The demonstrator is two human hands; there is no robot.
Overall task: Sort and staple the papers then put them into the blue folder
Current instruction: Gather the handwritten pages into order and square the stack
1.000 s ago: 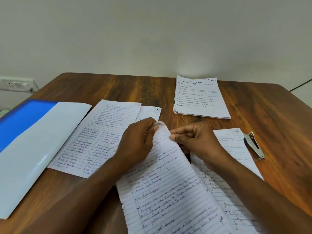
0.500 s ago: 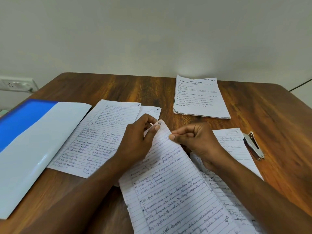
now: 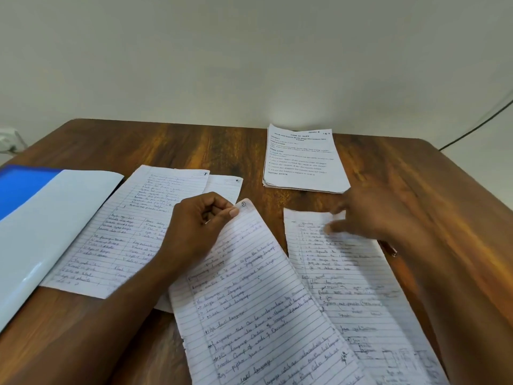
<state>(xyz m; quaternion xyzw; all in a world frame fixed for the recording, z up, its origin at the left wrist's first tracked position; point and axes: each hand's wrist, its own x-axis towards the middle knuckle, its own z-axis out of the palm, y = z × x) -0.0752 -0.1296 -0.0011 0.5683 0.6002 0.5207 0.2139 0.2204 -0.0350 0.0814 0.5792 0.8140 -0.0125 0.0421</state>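
1. Left hand point(image 3: 194, 232) — fingers curled, thumb and forefinger pinching the top corner of a lined handwritten sheet point(image 3: 258, 307). The pinched corner is lifted and carries a small circled page mark; the sheet runs down toward the near edge of the frame.
2. Right hand point(image 3: 369, 215) — motion-blurred, fingers spread and reaching over the upper part of a second handwritten sheet point(image 3: 355, 290). Whether the fingertips touch the paper cannot be told through the blur.
3. That second sheet lies flat on the wooden table point(image 3: 166, 145), just right of the pinched sheet, whose right edge overlaps it lower down.
4. Further handwritten pages point(image 3: 133, 229) lie left of centre under the left forearm, one stacked over another — the lower page's corner peeks out at upper right.
5. Blue folder point(image 3: 30, 226) at the far left, lying open: blue inner face at the top, pale glossy flap spread toward the pages, its edge just beside them.
6. Printed stack point(image 3: 302, 162) at the far side of the table, well apart from the handwritten sheets, close to the right hand's fingertips.
7. Dark cable point(image 3: 477, 126) runs along the wall at upper right; a wall socket point(image 3: 8, 140) shows at the left edge.
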